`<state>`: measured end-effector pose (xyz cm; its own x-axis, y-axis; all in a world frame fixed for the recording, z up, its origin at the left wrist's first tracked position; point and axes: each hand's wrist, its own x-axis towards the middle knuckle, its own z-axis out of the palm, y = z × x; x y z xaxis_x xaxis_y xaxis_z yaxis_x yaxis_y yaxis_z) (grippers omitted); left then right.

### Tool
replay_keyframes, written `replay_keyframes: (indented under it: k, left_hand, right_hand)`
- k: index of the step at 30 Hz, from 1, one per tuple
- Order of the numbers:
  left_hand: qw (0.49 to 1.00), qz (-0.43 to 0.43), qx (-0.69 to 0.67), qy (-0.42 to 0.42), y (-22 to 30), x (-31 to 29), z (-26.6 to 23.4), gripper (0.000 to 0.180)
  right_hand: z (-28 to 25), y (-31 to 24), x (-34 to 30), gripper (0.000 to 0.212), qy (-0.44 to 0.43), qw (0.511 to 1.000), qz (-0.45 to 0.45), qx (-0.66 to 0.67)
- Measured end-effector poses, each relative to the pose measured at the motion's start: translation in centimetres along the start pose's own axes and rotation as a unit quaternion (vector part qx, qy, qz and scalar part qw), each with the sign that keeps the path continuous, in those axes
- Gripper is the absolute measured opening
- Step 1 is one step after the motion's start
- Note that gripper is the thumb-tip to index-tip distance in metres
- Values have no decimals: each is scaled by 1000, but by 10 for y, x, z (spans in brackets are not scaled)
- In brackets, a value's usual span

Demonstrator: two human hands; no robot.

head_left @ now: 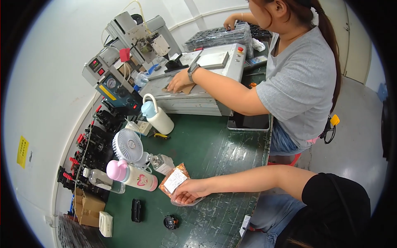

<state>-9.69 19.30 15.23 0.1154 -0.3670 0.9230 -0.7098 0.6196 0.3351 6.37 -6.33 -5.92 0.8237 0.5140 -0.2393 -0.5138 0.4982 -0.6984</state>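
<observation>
My right hand is over the green tabletop, its fingers curled around the end of a clear plastic packet of orange-brown bits with a white label. The packet's loose clear end spreads beneath my fingers. Beside it are a small clear bottle with a metal top and a cream tumbler with a pink lid. Behind these stands a white fan. Nearer me lie a black oblong case and a small round black part. My left hand is out of the picture.
A co-worker in grey sits to the far right, one hand on brown material on the machine. A white flask, a dark-screened tablet, a clear bottle, red-handled clamps and a cardboard box stand around.
</observation>
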Motion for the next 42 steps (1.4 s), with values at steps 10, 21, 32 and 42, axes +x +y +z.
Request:
replay_keyframes:
  k: [10,21,32,42]
  left_hand:
    - [990,62,-128,-7,-54,-12,3,25]
    - [978,75,-186,-49,-71,-9,-5,25]
    - [977,60,-170,-113,-44,11,-11,25]
    - [973,64,-162,-153,-34,23,-10,25]
  right_hand:
    - [14,4,7,14,-17,1000,5,18]
    - [9,3,4,18,-9,1000,-1,-1]
    - [10,1,1,18,-4,1000,3,-13]
    - [10,2,1,17,-7,1000,-5,-4]
